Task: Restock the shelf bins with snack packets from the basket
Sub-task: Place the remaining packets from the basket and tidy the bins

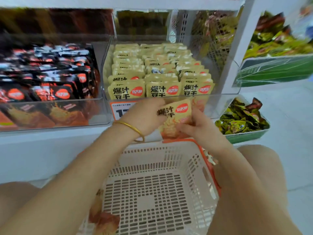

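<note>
A yellow snack packet point(177, 114) is held just in front of the middle bin point(225, 106), against its clear front wall and slightly below its rim. The packet is gripped by both hands. The left hand point(144, 116) is curled round its left edge, and the right hand point(201, 128) is closed on its lower right part, with the fingers pinched over the printed face. Whether a single packet or a thin stack is held cannot be told. A gold bangle point(133, 128) is worn on the left wrist.

Inside the middle bin, yellow packets point(160, 72) with the same print are stood upright in three close rows running from front to back. A price label point(121, 109) with an orange border is fixed to the front of the middle bin and is partly hidden behind the left hand.

Just to the left of the middle bin, a second clear bin point(50, 114) is filled with black and orange packets point(50, 77), which are blurred. Both bins are carried by a white shelf point(33, 146). To the right of the middle bin, past a white post point(237, 56), green foil packets point(243, 119) are heaped in a green tray point(247, 136).

Below and in front of the middle bin, the basket point(152, 155), white with an orange rim, is seen between the two forearms, and its slotted floor is in view. At its left edge a piece with an orange print point(103, 217) is partly covered by the left forearm; what it is cannot be told.
</note>
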Available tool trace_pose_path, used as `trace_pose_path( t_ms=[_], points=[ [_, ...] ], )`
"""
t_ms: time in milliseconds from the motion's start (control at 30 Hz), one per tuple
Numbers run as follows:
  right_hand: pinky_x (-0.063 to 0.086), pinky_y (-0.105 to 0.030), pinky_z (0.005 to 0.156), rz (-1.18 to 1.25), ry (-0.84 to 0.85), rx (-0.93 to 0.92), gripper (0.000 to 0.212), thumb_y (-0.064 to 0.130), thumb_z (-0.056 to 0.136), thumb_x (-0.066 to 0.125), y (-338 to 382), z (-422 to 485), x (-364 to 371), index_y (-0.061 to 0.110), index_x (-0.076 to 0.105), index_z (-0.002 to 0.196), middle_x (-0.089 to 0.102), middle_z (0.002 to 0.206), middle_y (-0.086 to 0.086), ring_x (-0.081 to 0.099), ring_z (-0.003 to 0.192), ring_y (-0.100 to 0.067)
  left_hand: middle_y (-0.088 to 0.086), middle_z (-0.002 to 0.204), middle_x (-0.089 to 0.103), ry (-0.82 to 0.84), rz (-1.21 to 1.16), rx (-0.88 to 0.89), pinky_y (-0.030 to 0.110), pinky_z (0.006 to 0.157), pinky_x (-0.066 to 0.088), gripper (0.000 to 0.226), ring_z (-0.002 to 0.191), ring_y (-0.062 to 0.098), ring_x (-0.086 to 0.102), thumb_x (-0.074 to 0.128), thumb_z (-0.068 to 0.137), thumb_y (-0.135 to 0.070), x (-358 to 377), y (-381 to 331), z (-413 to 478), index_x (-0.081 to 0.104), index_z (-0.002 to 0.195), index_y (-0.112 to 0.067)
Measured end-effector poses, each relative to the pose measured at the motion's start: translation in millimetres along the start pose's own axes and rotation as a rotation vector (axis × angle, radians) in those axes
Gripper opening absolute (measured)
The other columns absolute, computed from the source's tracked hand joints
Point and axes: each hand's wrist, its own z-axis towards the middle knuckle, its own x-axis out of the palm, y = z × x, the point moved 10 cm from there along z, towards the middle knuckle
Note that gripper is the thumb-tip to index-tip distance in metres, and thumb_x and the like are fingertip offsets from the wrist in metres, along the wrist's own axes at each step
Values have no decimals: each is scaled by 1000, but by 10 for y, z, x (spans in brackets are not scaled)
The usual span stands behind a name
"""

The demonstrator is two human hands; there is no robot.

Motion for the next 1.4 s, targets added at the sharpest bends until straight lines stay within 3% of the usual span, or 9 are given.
trace_pose_path(
  t_ms=[133, 267, 567, 667, 733, 867, 1133, 1333, 1400],
  points=[
    [55, -45, 81, 183, -252, -294, 25, 11, 80, 64, 633, 18, -693, 15, 56, 103, 65, 100, -16, 63, 97, -30, -2, 90, 49, -329, 101, 210, 26, 63, 25, 13, 81, 14, 44, 58, 91, -23, -735, -789, 78, 58, 99, -13],
    [53, -49, 87, 120, -351, -373, 31, 16, 77, 64, 777, 221, -1003, 12, 55, 105, 65, 104, -10, 63, 100, -24, -4, 91, 51, -498, 173, 272, 27, 66, 26, 15, 86, 16, 46, 55, 92, -25, -949, -1089, 231, 59, 101, -14],
    [47, -39, 84, -324, -378, -328, 36, 23, 73, 76, 469, 407, -1091, 14, 62, 105, 56, 103, -8, 53, 96, -21, 0, 87, 47, -424, 238, 235, 26, 62, 20, 15, 82, 17, 41, 54, 92, -23, -634, -942, 488, 60, 97, -10],
    [48, -34, 87, -81, -462, -522, 53, 25, 82, 67, 697, 240, -1121, 22, 43, 129, 53, 110, -1, 55, 101, -19, 0, 88, 48, -423, 267, 193, 27, 63, 22, 16, 82, 18, 42, 54, 93, -23, -612, -915, 546, 59, 99, -9],
    [47, -32, 84, -199, -542, -640, 51, 24, 91, 56, 862, 141, -1121, 23, 37, 138, 51, 107, 1, 54, 98, -18, -1, 92, 51, -427, 231, 171, 28, 67, 28, 18, 85, 21, 46, 56, 92, -21, -602, -882, 560, 56, 109, -13],
    [44, -30, 78, -370, -614, -541, 26, 17, 90, 52, 793, 219, -1109, 13, 64, 113, 49, 99, 4, 51, 91, -14, 5, 107, 60, -451, 343, 172, 37, 81, 36, 27, 102, 29, 50, 58, 90, -22, -520, -884, 543, 52, 116, -19],
    [45, -43, 87, -407, -542, -427, 21, 18, 79, 66, 523, 267, -1012, 15, 73, 98, 50, 98, -1, 51, 101, -32, 7, 133, 45, -447, 568, 210, 45, 98, 23, 24, 128, 31, 30, 66, 80, -31, -208, -706, 489, 68, 98, -16],
    [40, -28, 88, -505, -838, -526, 33, 13, 80, 68, 578, -198, -937, 14, 65, 113, 55, 110, -8, 48, 103, -22, 6, 114, 58, -781, 304, 331, 40, 90, 34, 20, 111, 27, 43, 63, 77, -11, -307, -627, -182, 65, 97, -13],
    [44, -28, 79, -419, -827, -550, 26, 9, 80, 63, 529, -371, -712, 12, 62, 106, 54, 104, -4, 53, 94, -22, 5, 104, 61, -725, 287, 387, 39, 83, 40, 17, 100, 28, 49, 60, 76, -7, -105, -434, -408, 65, 91, -11]
  ],
)
